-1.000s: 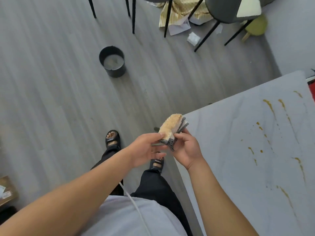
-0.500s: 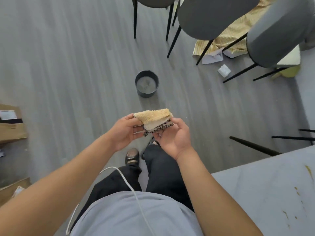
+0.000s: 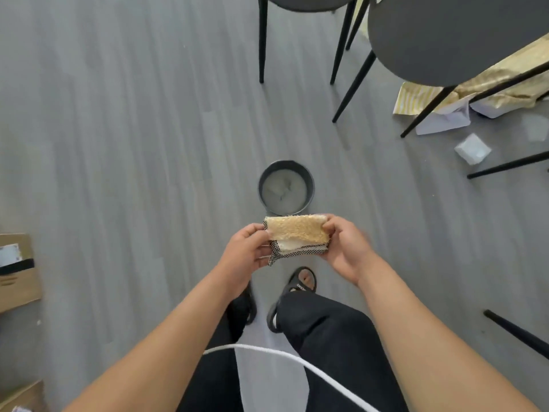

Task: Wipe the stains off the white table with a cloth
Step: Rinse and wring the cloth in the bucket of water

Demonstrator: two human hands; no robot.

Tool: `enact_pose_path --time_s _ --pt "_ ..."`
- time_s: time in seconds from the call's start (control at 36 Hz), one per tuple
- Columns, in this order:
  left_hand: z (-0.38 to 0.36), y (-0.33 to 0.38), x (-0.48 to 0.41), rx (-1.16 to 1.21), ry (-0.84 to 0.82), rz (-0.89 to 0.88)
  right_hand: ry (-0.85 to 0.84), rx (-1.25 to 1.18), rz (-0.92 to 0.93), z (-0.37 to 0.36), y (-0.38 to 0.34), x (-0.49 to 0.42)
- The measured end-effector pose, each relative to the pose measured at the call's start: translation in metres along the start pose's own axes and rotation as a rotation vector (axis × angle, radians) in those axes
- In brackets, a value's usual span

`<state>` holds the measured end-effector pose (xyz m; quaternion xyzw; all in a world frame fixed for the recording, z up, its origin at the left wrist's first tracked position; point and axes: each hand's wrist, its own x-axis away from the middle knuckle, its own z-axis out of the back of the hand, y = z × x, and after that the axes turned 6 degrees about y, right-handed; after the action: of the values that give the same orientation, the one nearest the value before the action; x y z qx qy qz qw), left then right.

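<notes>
Nearest to us, at six o'clock, a white cord (image 3: 297, 361) curved across the black trousers (image 3: 326, 337), and just beyond them a black sandal (image 3: 300, 281) stood on the grey floor (image 3: 118, 144). Both forearms reached forward to the middle of the view, where the two hands met on the cloth (image 3: 297, 233). The left hand (image 3: 243, 254) gripped its nine o'clock end, fingers curled under and thumb on the edge; the right hand (image 3: 346, 251) gripped the three o'clock end, its fingers wrapped over the top. We saw the cloth held up in the air over the floor, folded into a thick oblong. Its upper face was a tan, nubbly pile, a smooth white layer showed beneath it, and a black-and-white checked trim ran along the lower edge, with one corner of that trim hanging loose by the left hand. At twelve o'clock from the cloth, just beyond it on the floor, stood a dark round bucket (image 3: 286, 187) holding cloudy grey water. A cardboard box (image 3: 17, 278) lay at nine o'clock by the frame's edge. Farthest off, at one to two o'clock, we made out a dark chair (image 3: 445, 37) on thin black legs, with crumpled gold wrapping (image 3: 490, 84) under it and a small white packet (image 3: 472, 148) near by.
</notes>
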<state>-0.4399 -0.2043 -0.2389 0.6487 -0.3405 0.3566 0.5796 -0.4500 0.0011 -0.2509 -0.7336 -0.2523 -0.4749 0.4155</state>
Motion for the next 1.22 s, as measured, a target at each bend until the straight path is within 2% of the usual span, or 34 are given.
enact_pose_path --time_s 0.14,0.28,0.42,0.47,0.56,0.67,0.75,0.83,0.89,0.94,1.06,1.11,1.22 --pt "-0.001 -0.02 -0.134 -0.236 0.029 -0.055 0.024 0.052 0.014 0.007 0.017 -0.116" --pt "0.01 -0.035 -0.24 -0.475 0.016 -0.147 0.031 0.268 0.095 0.007 0.035 -0.22" --pt "0.007 -0.003 -0.317 -0.709 -0.032 -0.326 0.067 0.38 0.171 0.001 0.036 -0.296" --pt "0.012 0.01 -0.343 -0.877 0.033 -0.435 0.132 0.623 0.3 -0.006 0.022 -0.32" --pt "0.024 0.015 -0.392 -1.174 0.146 -0.662 0.17 1.113 0.607 -0.015 -0.007 -0.357" --pt "0.029 0.012 -0.438 -1.237 0.113 -0.853 0.123 1.379 0.707 -0.015 -0.012 -0.393" --pt "0.018 -0.001 -0.456 -1.275 0.021 -0.952 0.105 1.564 0.712 -0.011 0.006 -0.412" --pt "0.0 -0.016 -0.464 -1.221 -0.061 -0.805 0.164 1.724 0.701 -0.014 0.016 -0.416" --pt "-0.008 -0.022 -0.469 -1.143 -0.004 -0.707 0.223 1.77 0.706 -0.018 0.017 -0.414" --pt "-0.01 -0.024 -0.475 -1.064 0.067 -0.685 0.281 1.782 0.694 -0.022 0.016 -0.413" --pt "-0.008 -0.031 -0.485 -1.099 0.152 -0.795 0.324 1.848 0.661 -0.03 0.021 -0.417" --pt "-0.008 -0.036 -0.486 -1.091 0.191 -0.851 0.276 1.887 0.607 -0.036 0.028 -0.43" --pt "-0.007 -0.039 -0.488 -1.057 0.236 -0.866 0.013 2.054 0.283 -0.048 0.054 -0.453"
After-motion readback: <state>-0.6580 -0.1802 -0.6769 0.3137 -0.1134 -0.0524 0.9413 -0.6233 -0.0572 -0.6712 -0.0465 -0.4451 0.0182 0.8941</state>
